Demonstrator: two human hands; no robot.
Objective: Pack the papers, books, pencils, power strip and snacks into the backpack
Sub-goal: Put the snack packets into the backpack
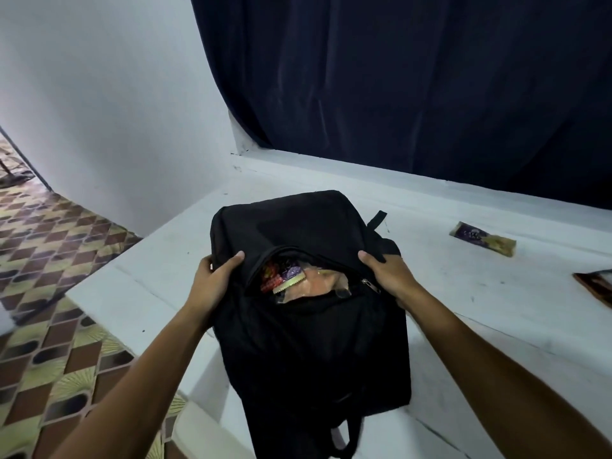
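Black fabric fills the middle of my view: one backpack [308, 326] lies on the white desk [463, 313], its zipped pocket gaping, and inside I count at least three snack packets [291, 281], red, purple and clear-orange, bunched together. My left hand [212, 279] and right hand [385, 273] each grip a side of the opening, fingers curled round the cloth. Two more snack wrappers lie well apart on the desk to my right, one purple-and-tan bar [483, 239] and one dark packet [596, 288] cut by the frame edge.

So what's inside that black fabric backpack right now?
Through the open zip of the black fabric backpack show crinkly snack packets: red, purple and a clear one. Anything deeper is hidden by the dark fabric. Left hand and right hand grip its sides.
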